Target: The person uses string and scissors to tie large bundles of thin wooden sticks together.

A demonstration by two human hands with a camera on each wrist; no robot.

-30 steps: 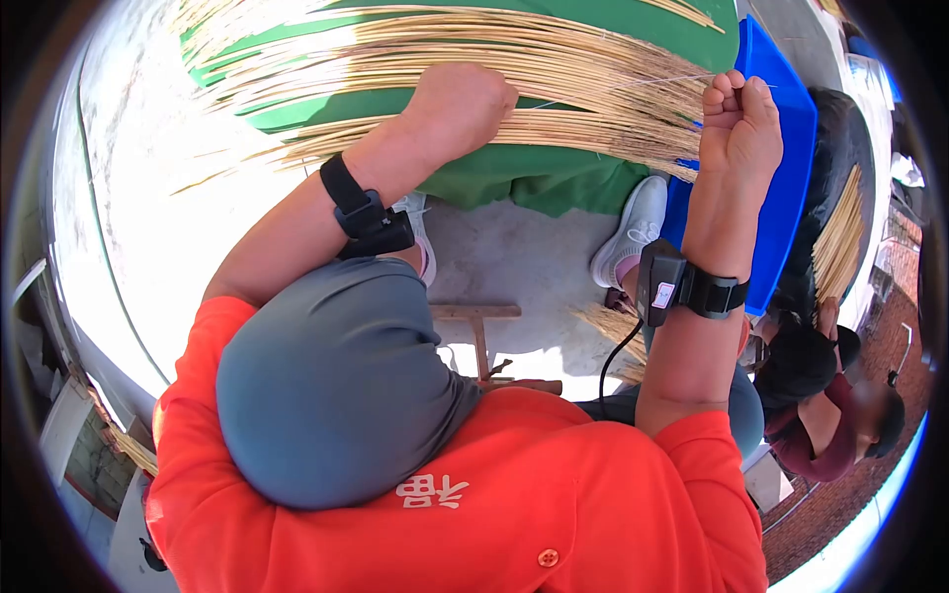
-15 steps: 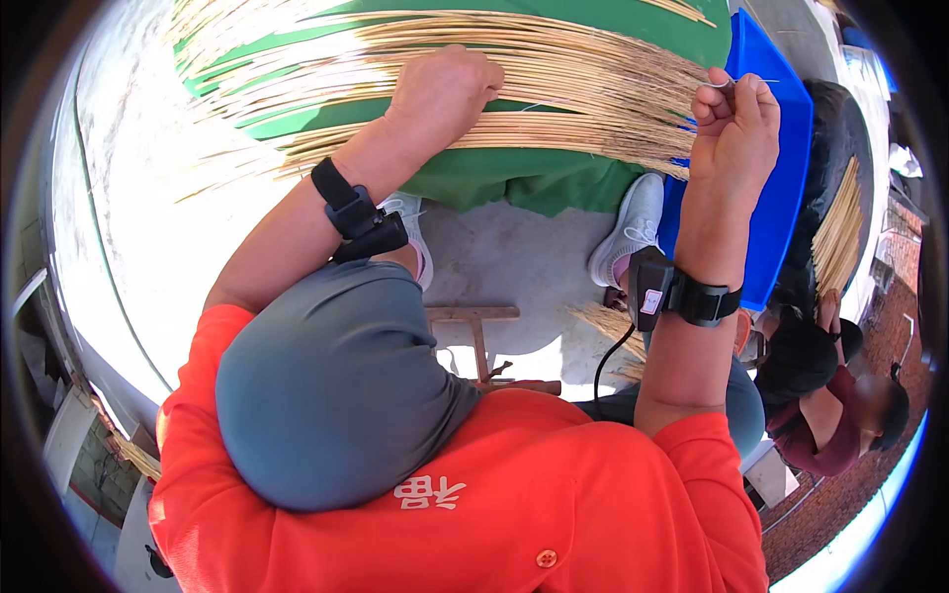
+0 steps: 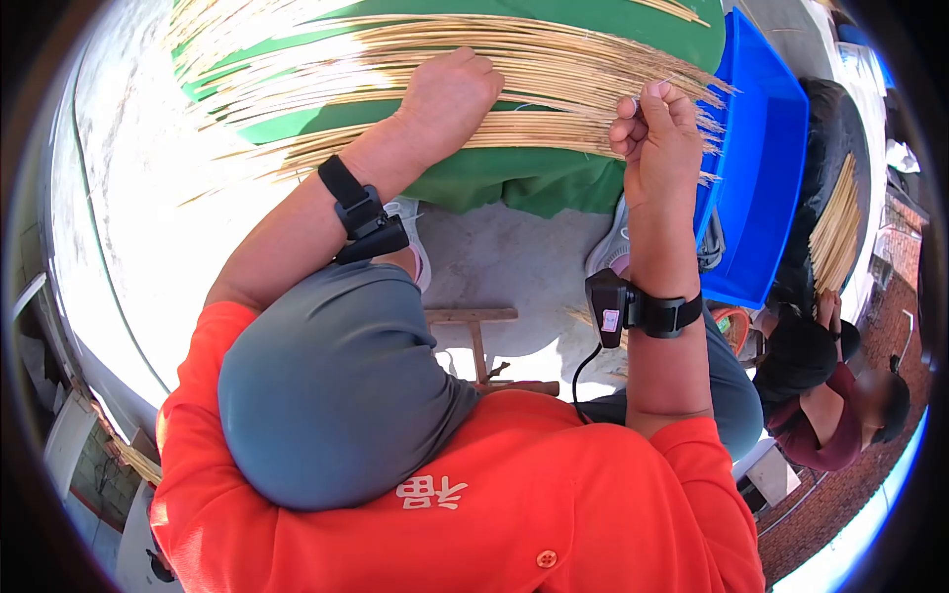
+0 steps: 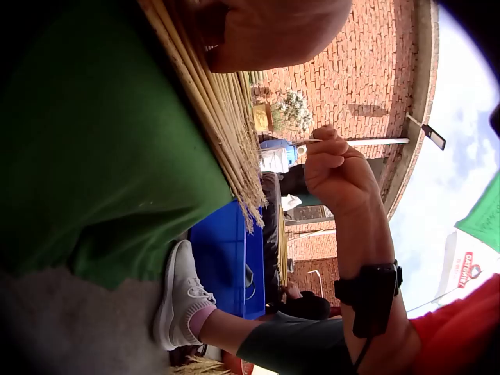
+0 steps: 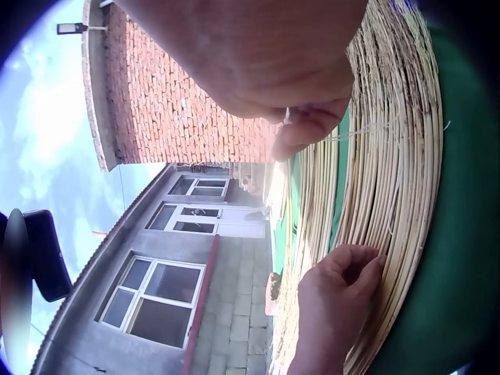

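Observation:
Dry stalks (image 3: pixel 554 74) lie in rows across a green cloth (image 3: pixel 474 178). My left hand (image 3: pixel 453 104) is over the middle of the rows; in the right wrist view its thumb and forefinger (image 5: pixel 336 301) pinch close to the stalks (image 5: pixel 391 172), where a bit of pale thread shows. The right hand (image 3: pixel 664 143) is raised above the brushy ends, thumb and forefinger pinching a thin white thread, other fingers curled. In the right wrist view, thread (image 5: pixel 344 137) crosses the stalks beside the right hand (image 5: pixel 273 55). The left wrist view shows the right hand (image 4: pixel 344 176) off the stalks.
A blue bin (image 3: pixel 761 178) stands right of the cloth, with a black covering and more stalks (image 3: pixel 835 227) beyond it. Under the cloth are shoes and a wooden stool (image 3: pixel 474 316). Another person (image 3: pixel 830 425) is at the far right.
The right hand has moved left and slightly down, from over the bin's edge to over the brushy ends. The thread, taut between the hands at first, now hangs slack. The left hand has shifted slightly.

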